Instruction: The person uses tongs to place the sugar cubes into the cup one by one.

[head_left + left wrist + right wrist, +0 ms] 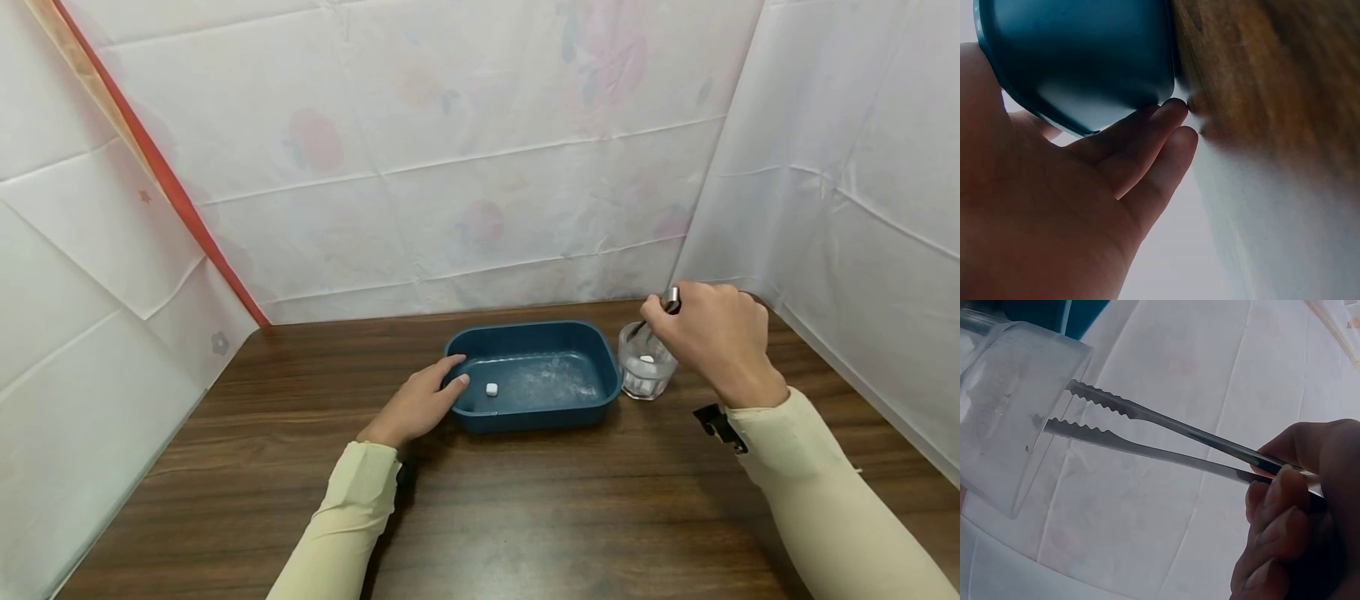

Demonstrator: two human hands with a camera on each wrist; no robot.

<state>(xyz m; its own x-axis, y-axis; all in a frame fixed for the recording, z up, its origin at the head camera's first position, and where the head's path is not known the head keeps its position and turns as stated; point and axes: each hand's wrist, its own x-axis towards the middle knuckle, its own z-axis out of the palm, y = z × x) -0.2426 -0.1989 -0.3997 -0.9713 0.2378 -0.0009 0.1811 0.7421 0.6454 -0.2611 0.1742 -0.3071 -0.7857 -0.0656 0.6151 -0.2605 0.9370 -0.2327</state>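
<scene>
A deep blue rectangular tray (536, 421) stands on the table, with one small white cube (492, 389) inside near its left end. My left hand (420, 404) holds that end, thumb and forefinger over the rim. Other fingers (1159, 169) lie along the outer wall in the left wrist view. Right of the tray is a clear glass (645, 385) with white pieces in it. My right hand (716, 333) grips metal tongs (1179, 434) above the glass. Their ridged tips stand apart at the glass mouth, with nothing visible between them.
Brown wood-grain table (480, 517) lies under everything. A pale patterned cloth (450, 167) hangs close behind the tray, and another white sheet (862, 208) rises to the right of the glass. A red strip (165, 175) runs down at the left.
</scene>
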